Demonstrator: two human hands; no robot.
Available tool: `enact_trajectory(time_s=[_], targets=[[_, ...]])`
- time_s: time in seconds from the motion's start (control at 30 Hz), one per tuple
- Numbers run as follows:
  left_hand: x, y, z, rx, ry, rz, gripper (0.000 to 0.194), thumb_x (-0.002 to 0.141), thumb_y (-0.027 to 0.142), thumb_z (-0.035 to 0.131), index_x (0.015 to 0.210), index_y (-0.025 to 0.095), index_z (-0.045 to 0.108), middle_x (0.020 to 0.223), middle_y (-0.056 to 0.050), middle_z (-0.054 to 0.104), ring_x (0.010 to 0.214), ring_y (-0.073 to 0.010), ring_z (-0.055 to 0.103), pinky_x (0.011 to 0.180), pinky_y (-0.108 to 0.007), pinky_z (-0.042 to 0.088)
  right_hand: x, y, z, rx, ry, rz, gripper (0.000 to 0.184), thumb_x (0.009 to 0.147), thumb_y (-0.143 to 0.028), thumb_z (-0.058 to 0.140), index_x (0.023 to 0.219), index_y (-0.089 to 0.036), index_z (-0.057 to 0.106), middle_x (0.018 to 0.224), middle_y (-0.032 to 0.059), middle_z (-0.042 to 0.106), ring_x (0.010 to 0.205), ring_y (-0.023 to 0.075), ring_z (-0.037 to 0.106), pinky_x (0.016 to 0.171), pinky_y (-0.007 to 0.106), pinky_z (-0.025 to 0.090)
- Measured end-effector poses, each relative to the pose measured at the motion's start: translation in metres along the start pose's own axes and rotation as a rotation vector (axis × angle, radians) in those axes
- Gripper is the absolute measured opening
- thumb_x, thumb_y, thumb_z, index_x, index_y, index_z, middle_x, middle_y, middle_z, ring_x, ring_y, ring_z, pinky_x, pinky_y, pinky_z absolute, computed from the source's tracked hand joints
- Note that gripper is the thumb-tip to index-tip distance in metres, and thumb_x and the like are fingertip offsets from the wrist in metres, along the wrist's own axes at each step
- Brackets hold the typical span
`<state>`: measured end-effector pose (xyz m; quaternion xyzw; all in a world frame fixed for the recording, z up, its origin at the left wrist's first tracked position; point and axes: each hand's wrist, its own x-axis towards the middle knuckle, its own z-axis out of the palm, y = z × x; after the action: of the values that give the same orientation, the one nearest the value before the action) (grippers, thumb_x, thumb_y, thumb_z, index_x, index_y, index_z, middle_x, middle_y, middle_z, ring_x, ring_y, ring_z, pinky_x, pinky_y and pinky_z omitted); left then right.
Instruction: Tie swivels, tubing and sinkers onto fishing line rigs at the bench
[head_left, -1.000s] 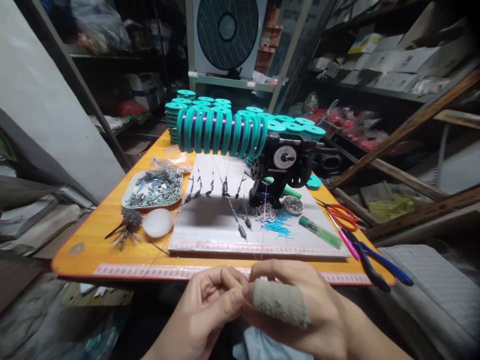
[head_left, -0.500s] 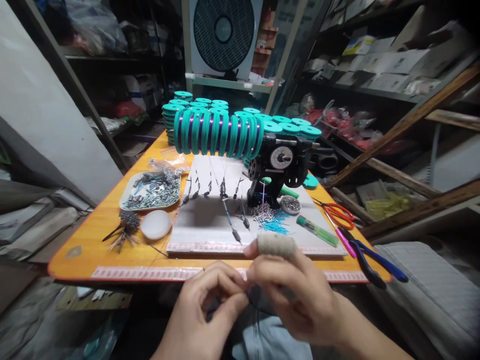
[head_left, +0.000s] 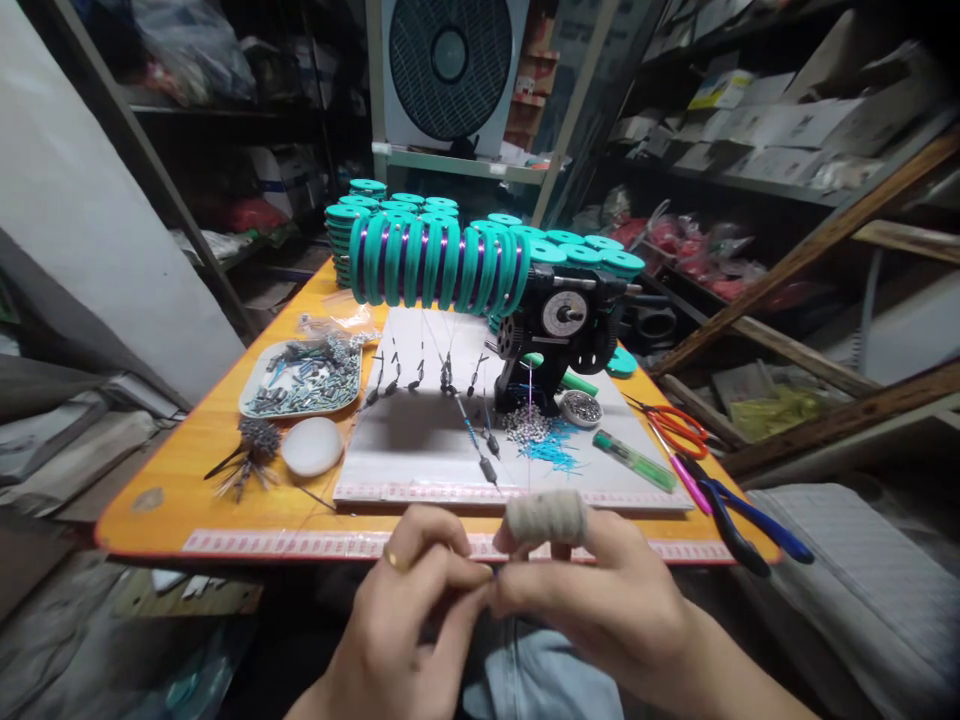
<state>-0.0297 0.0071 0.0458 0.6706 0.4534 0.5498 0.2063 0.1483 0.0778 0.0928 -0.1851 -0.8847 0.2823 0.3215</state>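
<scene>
My left hand (head_left: 409,615) and my right hand (head_left: 592,600) meet just below the near edge of the orange table (head_left: 225,440). Both pinch a thin purple line (head_left: 529,430) that runs up to the black winding machine (head_left: 562,335). A grey cloth wrap (head_left: 546,517) covers my right forefinger, and a gold ring sits on a left finger. A row of teal spools (head_left: 439,262) wound with purple line sticks out of the machine to the left. Small rigs with weights (head_left: 480,455) hang and lie on the white board (head_left: 420,450).
A tray of small metal parts (head_left: 304,378) and a white oval stone (head_left: 313,446) lie at the left. Red scissors (head_left: 679,425), blue pliers (head_left: 750,525), a green lighter (head_left: 636,461) and a loose pile of blue tubes (head_left: 551,450) lie at the right. Cluttered shelves and a fan (head_left: 450,65) stand behind.
My right forefinger with the wrap rose from lying across the hands to pointing up. Both hands shifted slightly and the fingertips stay pinched together on the line.
</scene>
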Motion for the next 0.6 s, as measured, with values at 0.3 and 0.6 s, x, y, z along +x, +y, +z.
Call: enact_trajectory(time_s=[0.3, 0.6], targets=[[0.009, -0.003, -0.006, 0.417, -0.090, 0.576, 0.020, 0.087, -0.004, 0.049, 0.097, 0.004, 0.065, 0.087, -0.017, 0.074, 0.074, -0.0223, 0.070, 0.063, -0.032, 0.058, 0.015, 0.006, 0.011, -0.049, 0.149, 0.004, 0.016, 0.096, -0.011, 0.054, 0.093, -0.016, 0.069, 0.085, 0.0064, 0.061, 0.069, 0.0138, 0.064, 0.060, 0.023, 0.055], [0.006, -0.001, -0.018, 0.177, 0.004, 0.133, 0.023, 0.085, -0.004, 0.059, 0.093, 0.017, 0.065, 0.092, -0.005, 0.071, 0.090, -0.0122, 0.070, 0.085, -0.016, 0.054, -0.004, 0.008, 0.012, -0.287, 0.005, -0.159, 0.025, 0.097, -0.008, 0.050, 0.114, -0.013, 0.068, 0.101, 0.0139, 0.073, 0.088, 0.0232, 0.073, 0.071, 0.032, 0.064]])
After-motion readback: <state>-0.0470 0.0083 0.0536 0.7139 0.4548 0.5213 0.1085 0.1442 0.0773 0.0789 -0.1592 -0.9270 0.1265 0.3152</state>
